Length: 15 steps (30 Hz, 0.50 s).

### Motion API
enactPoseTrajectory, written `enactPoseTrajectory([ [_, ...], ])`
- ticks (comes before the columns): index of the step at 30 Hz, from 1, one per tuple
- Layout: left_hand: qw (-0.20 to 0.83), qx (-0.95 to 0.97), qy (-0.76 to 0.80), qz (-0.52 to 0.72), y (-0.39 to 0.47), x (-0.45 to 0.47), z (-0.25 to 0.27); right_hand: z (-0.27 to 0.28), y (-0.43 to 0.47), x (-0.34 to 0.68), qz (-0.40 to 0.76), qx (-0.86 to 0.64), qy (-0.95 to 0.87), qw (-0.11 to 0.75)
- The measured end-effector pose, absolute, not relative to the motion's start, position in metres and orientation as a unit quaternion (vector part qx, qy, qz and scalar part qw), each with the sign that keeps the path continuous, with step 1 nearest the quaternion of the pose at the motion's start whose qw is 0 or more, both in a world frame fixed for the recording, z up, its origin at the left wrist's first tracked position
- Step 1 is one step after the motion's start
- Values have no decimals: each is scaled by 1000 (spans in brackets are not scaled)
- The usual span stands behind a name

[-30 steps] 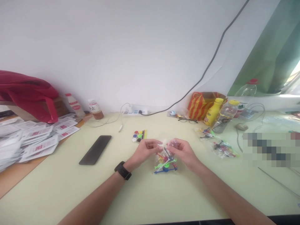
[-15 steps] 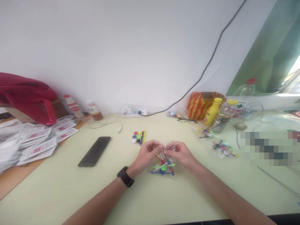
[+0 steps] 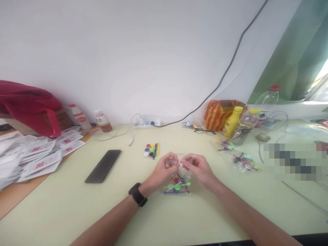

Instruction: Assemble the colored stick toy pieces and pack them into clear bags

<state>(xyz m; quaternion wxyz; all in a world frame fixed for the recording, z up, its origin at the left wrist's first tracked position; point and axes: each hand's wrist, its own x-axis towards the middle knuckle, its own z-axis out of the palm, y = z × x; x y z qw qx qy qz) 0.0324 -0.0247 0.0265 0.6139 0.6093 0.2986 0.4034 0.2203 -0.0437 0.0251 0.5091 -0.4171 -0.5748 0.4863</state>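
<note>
A clear plastic bag (image 3: pixel 176 188) hangs between my hands over the table, with green, blue, red and white plastic pieces in its lower part. My left hand (image 3: pixel 166 168) pinches the top edge of the bag on one side, a black watch on its wrist. Opposite it, my right hand (image 3: pixel 196 167) grips the bag's other top edge between thumb and fingers. The fingers partly cover the bag's mouth. Just beyond my left hand lie several small coloured paint pots (image 3: pixel 149 150) beside a row of thin coloured sticks (image 3: pixel 156 151).
A black phone (image 3: pixel 103 166) lies to the left, near piled white packets (image 3: pixel 41 157). On the right are more filled clear bags (image 3: pixel 246 162), a yellow bottle (image 3: pixel 232 122) and a clear bottle (image 3: pixel 246 126). Glasses (image 3: pixel 205 131) and a power strip (image 3: pixel 146 123) sit by the wall.
My hands have parted slightly at the top of the bag, and the plastic is spread wider between them. The pieces inside have shifted a little lower.
</note>
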Motion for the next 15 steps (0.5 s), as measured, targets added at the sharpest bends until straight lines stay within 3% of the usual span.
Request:
enactPoseTrajectory([
  [15,567,648,326,390,-10,18,32,24,-41,231,516,-403,-556,512],
])
